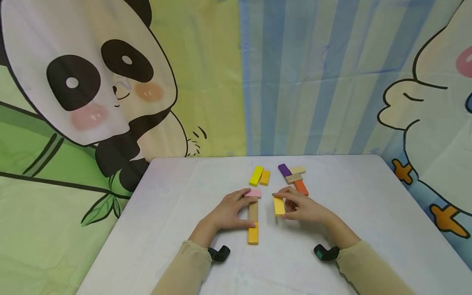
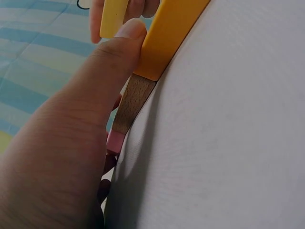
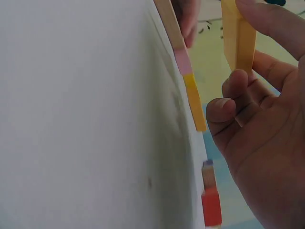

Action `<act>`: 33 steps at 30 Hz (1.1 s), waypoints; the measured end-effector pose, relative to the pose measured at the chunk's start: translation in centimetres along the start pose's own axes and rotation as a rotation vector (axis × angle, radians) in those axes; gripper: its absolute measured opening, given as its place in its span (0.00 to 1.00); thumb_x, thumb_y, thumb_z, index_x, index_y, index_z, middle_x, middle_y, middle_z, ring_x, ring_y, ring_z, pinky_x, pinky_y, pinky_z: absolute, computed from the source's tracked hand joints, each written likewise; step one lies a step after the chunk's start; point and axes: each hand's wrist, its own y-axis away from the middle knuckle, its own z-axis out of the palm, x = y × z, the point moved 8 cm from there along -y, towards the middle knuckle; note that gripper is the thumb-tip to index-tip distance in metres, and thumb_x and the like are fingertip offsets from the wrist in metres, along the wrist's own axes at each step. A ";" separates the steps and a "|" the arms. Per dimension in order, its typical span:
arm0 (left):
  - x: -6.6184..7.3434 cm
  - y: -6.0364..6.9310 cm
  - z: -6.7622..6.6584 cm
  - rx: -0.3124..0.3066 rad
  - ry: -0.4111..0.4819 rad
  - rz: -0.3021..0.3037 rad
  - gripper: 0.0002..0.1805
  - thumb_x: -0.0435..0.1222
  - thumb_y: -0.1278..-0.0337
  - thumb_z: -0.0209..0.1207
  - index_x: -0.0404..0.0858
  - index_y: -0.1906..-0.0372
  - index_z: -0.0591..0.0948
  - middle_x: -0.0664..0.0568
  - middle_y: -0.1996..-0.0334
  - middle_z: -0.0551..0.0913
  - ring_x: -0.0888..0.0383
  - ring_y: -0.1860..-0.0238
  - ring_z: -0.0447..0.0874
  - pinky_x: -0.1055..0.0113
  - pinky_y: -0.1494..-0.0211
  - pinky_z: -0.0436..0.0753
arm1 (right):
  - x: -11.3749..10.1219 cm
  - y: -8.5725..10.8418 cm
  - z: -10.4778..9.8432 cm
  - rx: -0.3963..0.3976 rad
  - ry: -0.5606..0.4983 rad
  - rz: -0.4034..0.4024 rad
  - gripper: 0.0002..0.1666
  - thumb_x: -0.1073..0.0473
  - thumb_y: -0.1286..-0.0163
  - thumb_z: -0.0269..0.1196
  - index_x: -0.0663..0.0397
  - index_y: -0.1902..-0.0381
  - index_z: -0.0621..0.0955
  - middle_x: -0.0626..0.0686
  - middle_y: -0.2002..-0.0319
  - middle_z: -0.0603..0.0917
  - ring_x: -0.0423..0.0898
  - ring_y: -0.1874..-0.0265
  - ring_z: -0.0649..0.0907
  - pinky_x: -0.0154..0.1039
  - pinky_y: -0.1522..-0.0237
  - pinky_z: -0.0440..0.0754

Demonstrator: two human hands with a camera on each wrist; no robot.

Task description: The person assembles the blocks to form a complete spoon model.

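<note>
A line of blocks runs toward me on the table: a pink block [image 1: 254, 193] crosswise at the far end, a plain wooden block [image 1: 253, 212] in the middle, an orange-yellow block [image 1: 253, 236] nearest. Over this line spreads my left hand [image 1: 231, 209], fingertips at the pink block and the wood's far end, thumb touching the orange-yellow block. In the left wrist view the thumb [image 2: 114, 52] rests against that block's side. Raised above the table to the right, a yellow block [image 1: 279, 207] is pinched between thumb and fingers of my right hand [image 1: 300, 205].
Beyond the line lie a bright yellow block [image 1: 256, 176] and a smaller orange-yellow block [image 1: 264, 178]. Farther right, a purple block [image 1: 284, 170], two wooden blocks [image 1: 293, 178] and an orange-red block [image 1: 301, 187] sit close together. A printed curtain [image 1: 295, 82] hangs behind the white table [image 1: 166, 205].
</note>
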 end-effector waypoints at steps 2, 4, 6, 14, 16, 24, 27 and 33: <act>0.0 0.0 0.1 0.000 -0.003 0.001 0.49 0.80 0.60 0.51 0.70 0.28 0.61 0.59 0.21 0.51 0.49 0.23 0.53 0.46 0.23 0.57 | -1.0 -0.2 1.2 -0.035 -0.003 -0.032 0.38 0.48 0.36 0.70 0.50 0.31 0.72 0.47 0.44 0.70 0.42 0.67 0.73 0.31 0.68 0.74; 0.0 0.0 0.1 0.004 -0.007 0.002 0.49 0.80 0.60 0.50 0.70 0.28 0.61 0.59 0.21 0.52 0.49 0.23 0.54 0.45 0.23 0.57 | -1.8 -0.4 2.3 -0.069 -0.011 -0.047 0.38 0.46 0.37 0.70 0.48 0.32 0.73 0.45 0.45 0.70 0.43 0.66 0.73 0.33 0.67 0.75; 0.0 -0.1 0.2 0.008 -0.010 0.001 0.49 0.80 0.59 0.50 0.70 0.28 0.61 0.59 0.21 0.51 0.49 0.23 0.54 0.45 0.23 0.57 | -2.5 -0.5 3.2 -0.099 -0.015 -0.057 0.37 0.45 0.38 0.70 0.45 0.33 0.73 0.43 0.45 0.69 0.42 0.65 0.73 0.32 0.66 0.75; -0.3 -0.1 0.2 0.006 -0.011 -0.008 0.48 0.79 0.57 0.49 0.71 0.27 0.60 0.61 0.21 0.50 0.49 0.23 0.53 0.46 0.22 0.57 | -4.7 -0.7 6.3 -0.175 0.003 -0.143 0.37 0.43 0.40 0.72 0.40 0.36 0.71 0.41 0.45 0.70 0.40 0.62 0.74 0.28 0.63 0.75; -0.2 -0.1 0.2 0.004 -0.011 -0.008 0.47 0.78 0.55 0.51 0.70 0.27 0.60 0.61 0.21 0.50 0.49 0.22 0.53 0.46 0.22 0.56 | -4.9 -0.6 7.1 -0.190 0.021 -0.136 0.37 0.41 0.41 0.72 0.37 0.36 0.71 0.39 0.44 0.70 0.38 0.56 0.73 0.28 0.57 0.75; 0.0 0.1 -0.1 -0.001 -0.022 0.002 0.42 0.68 0.47 0.58 0.68 0.26 0.60 0.58 0.21 0.51 0.48 0.23 0.54 0.45 0.23 0.57 | -6.7 -0.2 9.6 -0.232 0.100 -0.174 0.39 0.35 0.42 0.70 0.38 0.37 0.71 0.37 0.40 0.69 0.35 0.42 0.72 0.33 0.37 0.73; 0.0 0.0 -0.1 0.001 -0.035 0.011 0.41 0.66 0.45 0.59 0.67 0.26 0.61 0.58 0.21 0.51 0.48 0.23 0.54 0.45 0.23 0.57 | -7.3 -0.1 10.2 -0.229 0.143 -0.213 0.39 0.34 0.42 0.69 0.40 0.37 0.71 0.38 0.39 0.69 0.35 0.38 0.71 0.37 0.32 0.72; 0.2 0.1 -0.1 0.006 -0.029 0.021 0.41 0.68 0.46 0.57 0.67 0.26 0.61 0.57 0.21 0.52 0.48 0.23 0.54 0.45 0.23 0.57 | -7.6 0.3 11.0 -0.240 0.207 -0.245 0.39 0.30 0.42 0.67 0.39 0.39 0.72 0.38 0.42 0.70 0.34 0.43 0.74 0.38 0.36 0.76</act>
